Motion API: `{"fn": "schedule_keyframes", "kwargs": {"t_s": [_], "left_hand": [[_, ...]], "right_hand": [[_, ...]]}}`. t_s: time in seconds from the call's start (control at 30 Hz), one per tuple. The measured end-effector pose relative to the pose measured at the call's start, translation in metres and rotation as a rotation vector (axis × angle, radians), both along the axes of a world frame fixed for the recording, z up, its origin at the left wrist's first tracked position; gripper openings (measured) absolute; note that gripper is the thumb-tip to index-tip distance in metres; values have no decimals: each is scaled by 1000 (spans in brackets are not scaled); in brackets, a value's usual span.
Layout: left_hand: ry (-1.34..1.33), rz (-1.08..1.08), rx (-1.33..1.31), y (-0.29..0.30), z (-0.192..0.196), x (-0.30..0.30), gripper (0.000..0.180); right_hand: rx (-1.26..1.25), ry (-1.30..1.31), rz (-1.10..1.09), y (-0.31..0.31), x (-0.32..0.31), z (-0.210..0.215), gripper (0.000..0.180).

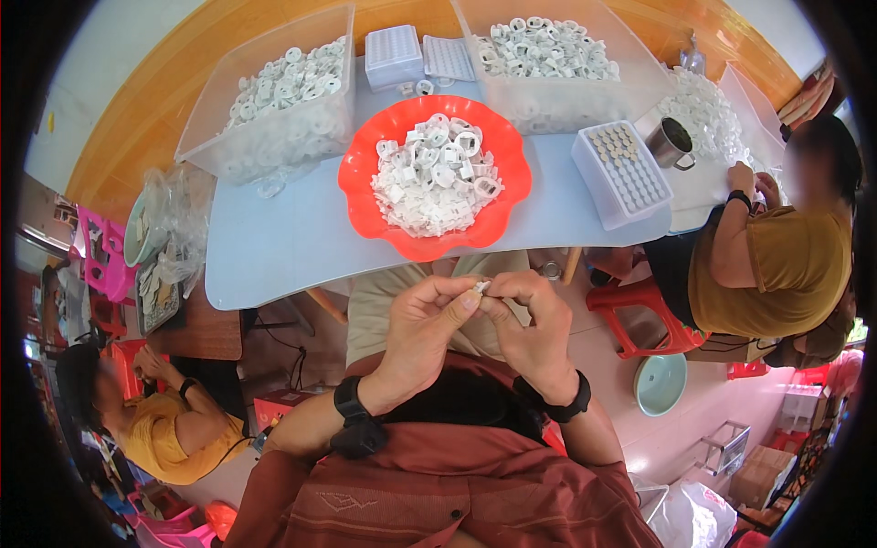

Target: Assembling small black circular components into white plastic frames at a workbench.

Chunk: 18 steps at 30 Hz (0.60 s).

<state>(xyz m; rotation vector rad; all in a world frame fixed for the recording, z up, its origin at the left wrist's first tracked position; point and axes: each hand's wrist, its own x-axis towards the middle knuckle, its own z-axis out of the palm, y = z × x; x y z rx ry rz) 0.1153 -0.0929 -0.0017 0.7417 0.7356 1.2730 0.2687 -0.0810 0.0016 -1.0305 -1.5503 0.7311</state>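
Above my lap, just in front of the table edge, both hands meet at a small white plastic piece. My left hand pinches it between thumb and index finger. On its other side, the fingertips of my right hand close on the same piece; its exact shape is mostly covered by fingers. Beyond my hands, a red scalloped bowl stands on the table, heaped with small white plastic parts, larger ring-shaped ones on top of finer bits.
Two clear bins of white parts stand at the back of the light-blue table. White trays are between them; another tray stack and a metal mug are right. Co-workers sit right and lower left.
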Motion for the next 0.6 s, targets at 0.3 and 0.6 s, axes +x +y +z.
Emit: {"fn": "schedule_keyframes", "kwargs": {"t_s": [0.3, 0.6], "left_hand": [[-33, -44, 19, 1, 2, -1, 21], [-70, -22, -27, 0, 1, 1, 20]], "right_hand": [[48, -55, -25, -4, 0, 1, 22], [590, -533, -108, -1, 3, -13, 26]]}}
